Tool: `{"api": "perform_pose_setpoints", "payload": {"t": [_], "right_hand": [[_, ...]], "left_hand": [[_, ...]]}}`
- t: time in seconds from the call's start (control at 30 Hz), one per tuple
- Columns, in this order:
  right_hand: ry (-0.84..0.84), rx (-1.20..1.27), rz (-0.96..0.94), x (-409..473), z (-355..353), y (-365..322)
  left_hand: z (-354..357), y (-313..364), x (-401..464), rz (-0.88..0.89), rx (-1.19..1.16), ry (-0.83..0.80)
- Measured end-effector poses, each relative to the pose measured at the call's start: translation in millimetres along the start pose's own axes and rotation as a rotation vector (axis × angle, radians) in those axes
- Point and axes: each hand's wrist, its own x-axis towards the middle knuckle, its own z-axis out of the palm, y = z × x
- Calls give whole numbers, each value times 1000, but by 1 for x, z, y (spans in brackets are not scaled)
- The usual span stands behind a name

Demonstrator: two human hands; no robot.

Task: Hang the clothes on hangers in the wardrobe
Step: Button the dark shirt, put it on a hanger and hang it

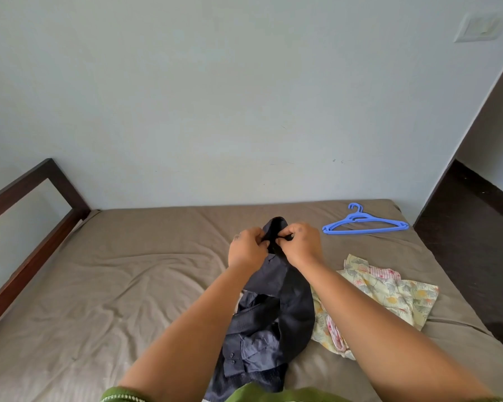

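Now we pinch the top of the dark shirt (276, 309) with our left hand (246, 248) and right hand (301, 242), mid-frame. We should find the collar first, then reach the blue hangers (366, 223), upper right.

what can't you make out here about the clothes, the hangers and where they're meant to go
- Wardrobe: not in the head view at all.
- Dark shirt: its upper part is bunched in the left hand and right hand; its lower end is cut off by the bottom edge.
- Blue hangers: stacked, so the count is unclear.
- Floral garment: crumpled and partly under the right forearm, type unclear.
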Motion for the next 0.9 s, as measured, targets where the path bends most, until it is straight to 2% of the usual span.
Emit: {"api": "perform_pose_setpoints", "payload": {"t": [0.13, 0.43, 0.57, 0.63, 0.7, 0.77, 0.83, 0.9], "right_hand": [[-22, 2, 45, -4, 0, 2], [-75, 13, 6, -11, 7, -5], [-81, 6, -21, -14, 8, -5], [22, -91, -161, -15, 8, -4], [122, -273, -440, -15, 8, -5], [31, -390, -602, -14, 7, -11], [-112, -362, -573, -12, 7, -15], [-142, -260, -449, -6, 9, -14]], "left_hand": [[-6, -3, 2, -33, -60, -74], [-9, 0, -7, -3, 132, 2], [-9, -1, -9, -16, 127, 17], [-10, -2, -10, 47, 165, 1], [-12, 0, -14, 171, 251, -20], [-13, 4, -19, 275, 296, 2], [-14, 3, -24, 310, 291, 60], [-16, -1, -27, 298, 256, 139]]}}
